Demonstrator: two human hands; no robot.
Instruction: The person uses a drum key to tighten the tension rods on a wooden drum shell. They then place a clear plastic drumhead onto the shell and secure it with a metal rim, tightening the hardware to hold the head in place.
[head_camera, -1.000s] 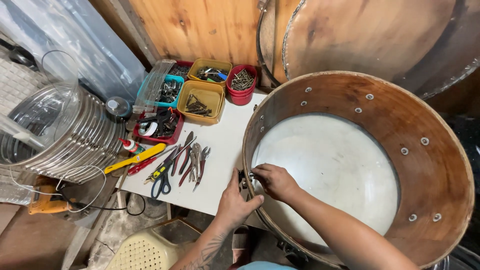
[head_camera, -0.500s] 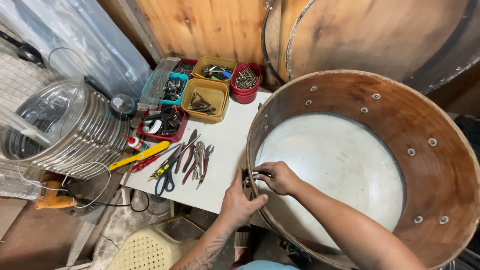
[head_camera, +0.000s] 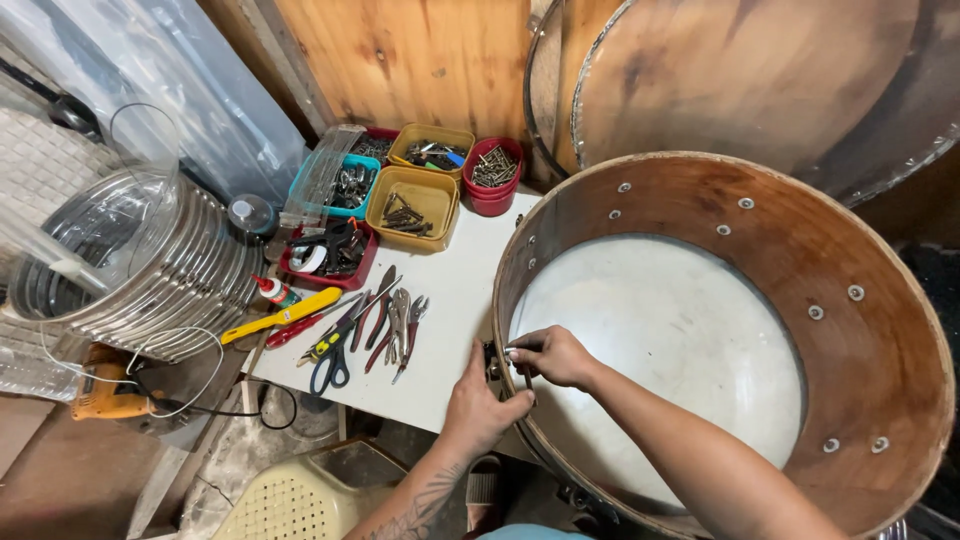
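Observation:
A large wooden drum shell with a white drumhead inside lies open side up, partly over a white table. My left hand presses against the outside of the shell's near-left wall, around a small dark metal fitting. My right hand reaches inside the shell at the same spot, fingers pinched on a thin tool or bolt at the wall. The fitting itself is mostly hidden by both hands.
Pliers, scissors and a yellow-handled tool lie on the table. Coloured trays of screws and parts sit at its back. A stack of metal hoops, an orange drill, a yellow plastic chair, and more drum shells surround it.
The view has shifted slightly; both hands stay at the same spot on the shell wall, the right fingers working a little at the fitting.

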